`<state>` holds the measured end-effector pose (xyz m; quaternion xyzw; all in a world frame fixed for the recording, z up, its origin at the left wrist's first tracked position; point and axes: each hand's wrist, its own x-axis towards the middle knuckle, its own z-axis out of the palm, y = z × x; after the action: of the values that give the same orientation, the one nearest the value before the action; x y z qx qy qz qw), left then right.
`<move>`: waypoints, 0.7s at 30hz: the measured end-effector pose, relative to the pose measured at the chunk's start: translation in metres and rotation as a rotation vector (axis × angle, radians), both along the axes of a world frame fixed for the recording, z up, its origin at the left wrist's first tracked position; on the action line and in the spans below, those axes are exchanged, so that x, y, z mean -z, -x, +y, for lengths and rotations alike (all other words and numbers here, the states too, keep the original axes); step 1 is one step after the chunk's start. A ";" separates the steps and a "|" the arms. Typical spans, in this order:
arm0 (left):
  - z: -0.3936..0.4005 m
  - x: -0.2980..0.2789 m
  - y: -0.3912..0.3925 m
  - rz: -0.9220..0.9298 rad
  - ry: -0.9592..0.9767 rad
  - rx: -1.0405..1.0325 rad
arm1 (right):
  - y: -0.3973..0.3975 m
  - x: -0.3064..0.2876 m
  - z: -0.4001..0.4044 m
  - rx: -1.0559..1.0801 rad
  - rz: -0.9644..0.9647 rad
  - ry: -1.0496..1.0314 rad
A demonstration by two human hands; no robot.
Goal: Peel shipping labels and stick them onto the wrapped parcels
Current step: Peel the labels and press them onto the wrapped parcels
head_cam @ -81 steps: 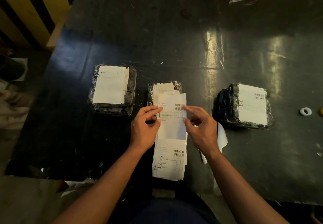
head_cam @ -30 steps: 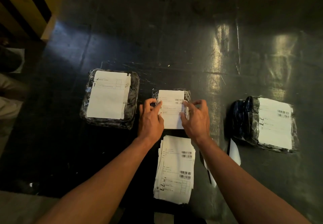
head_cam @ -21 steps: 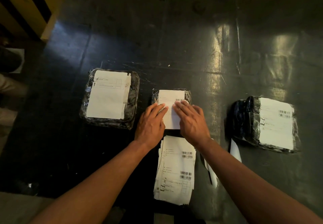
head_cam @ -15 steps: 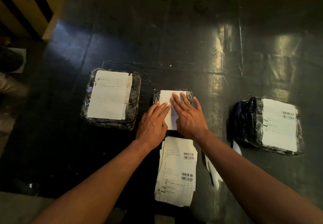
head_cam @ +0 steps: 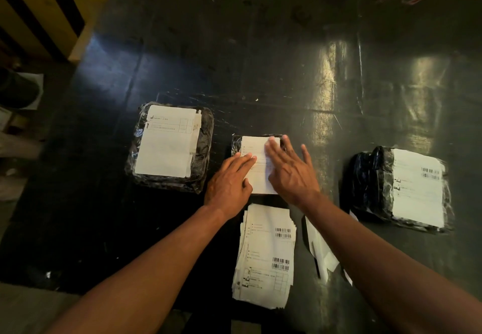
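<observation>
Both hands lie flat with straight fingers, gripping nothing, on the white label (head_cam: 257,166) of the small middle parcel (head_cam: 236,143), the left hand (head_cam: 229,182) and right hand (head_cam: 290,172) hiding most of it, so its print is hard to read.

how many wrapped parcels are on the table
3: left parcel, labelled; middle parcel under both hands, label being pressed on; right parcel, labelled. None seem hidden.
</observation>
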<state>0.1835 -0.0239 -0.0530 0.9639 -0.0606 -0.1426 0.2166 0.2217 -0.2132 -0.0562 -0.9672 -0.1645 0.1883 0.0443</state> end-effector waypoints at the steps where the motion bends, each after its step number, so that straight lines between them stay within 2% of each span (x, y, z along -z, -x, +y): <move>1: 0.000 0.000 0.001 -0.001 0.002 -0.002 | 0.005 0.001 0.003 -0.054 -0.009 -0.010; 3: 0.000 0.001 0.000 -0.005 -0.003 0.003 | 0.012 0.005 0.004 -0.090 -0.026 -0.018; 10: 0.005 0.004 -0.002 0.007 -0.017 0.020 | 0.018 0.011 -0.021 0.065 -0.042 -0.043; 14: -0.001 0.009 0.013 0.005 -0.082 0.062 | 0.033 0.015 -0.018 0.084 -0.054 -0.031; 18: -0.006 0.012 0.023 -0.008 -0.082 0.047 | 0.050 0.019 0.001 -0.067 -0.080 -0.063; 21: -0.002 0.009 0.015 -0.021 -0.066 0.039 | 0.039 0.011 0.012 -0.037 -0.084 -0.078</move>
<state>0.1685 -0.0262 -0.0624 0.9706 -0.0771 -0.1388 0.1810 0.1827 -0.2010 -0.0673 -0.9686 -0.1913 0.1418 0.0716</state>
